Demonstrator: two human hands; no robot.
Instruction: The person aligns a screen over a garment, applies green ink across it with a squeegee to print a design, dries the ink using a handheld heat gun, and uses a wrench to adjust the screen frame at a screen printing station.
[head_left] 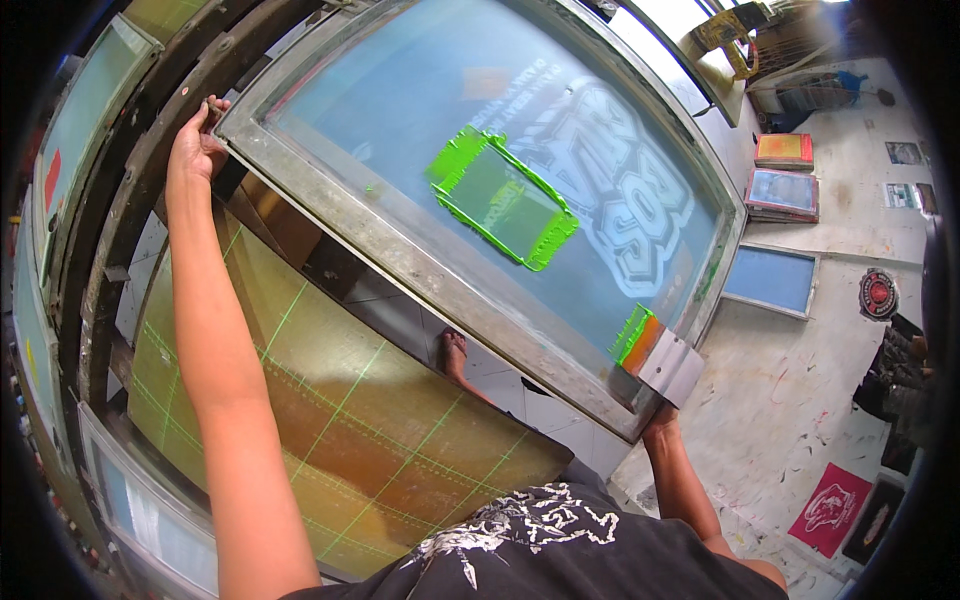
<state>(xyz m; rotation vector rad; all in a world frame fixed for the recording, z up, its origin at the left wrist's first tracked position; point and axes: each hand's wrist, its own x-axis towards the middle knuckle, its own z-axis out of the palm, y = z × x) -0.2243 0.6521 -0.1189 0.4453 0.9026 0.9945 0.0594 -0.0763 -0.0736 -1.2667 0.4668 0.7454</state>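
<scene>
My left hand (pixel 200 142) grips the top-left corner of a large metal-framed printing screen (pixel 350 208), held at an angle above a yellowish, green-gridded board (pixel 390 430). Thick green ink (pixel 450 160) surrounds a small rectangle on the blue mesh, which also bears pale lettering. My right hand (pixel 662 422) is closed at the lower-right corner, partly hidden under it. A squeegee (pixel 665 360) with a metal holder, orange blade and green ink lies across that corner; whether my fingers also hold it cannot be made out.
More screens (pixel 80 140) sit in dark racks along the left. On the worktable (pixel 760 400) at right are stacked small frames (pixel 783 190), a blue-meshed frame (pixel 768 280), a red printed piece (pixel 830 510) and a dark pile. My bare foot (pixel 455 355) shows on the tiled floor below.
</scene>
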